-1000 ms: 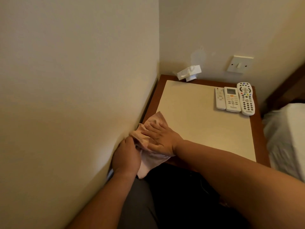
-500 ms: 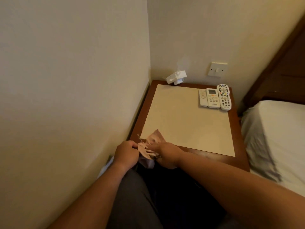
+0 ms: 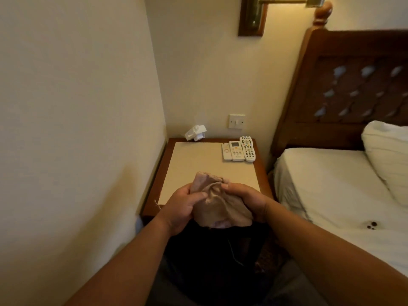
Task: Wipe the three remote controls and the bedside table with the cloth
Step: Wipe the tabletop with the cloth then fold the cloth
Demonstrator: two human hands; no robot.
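A bunched beige-pink cloth (image 3: 217, 204) is held up in front of me, above the near edge of the bedside table (image 3: 198, 164). My left hand (image 3: 182, 206) grips its left side and my right hand (image 3: 247, 198) grips its right side. The table has a cream top with a brown wooden border. Three white remote controls lie side by side at its far right corner: a slim one (image 3: 226, 151), a wider one with a display (image 3: 236, 150) and a rounded one with dark buttons (image 3: 248, 148).
A white tissue box (image 3: 196, 132) sits at the table's far left corner, under a wall switch (image 3: 236, 121). A wall runs close along the left. A bed with white sheets (image 3: 331, 186), a pillow and a dark wooden headboard (image 3: 353, 85) stands to the right.
The cloth has come off the table's near left corner and is now lifted and bunched between both hands. My view has pulled back and risen, showing the bed and headboard.
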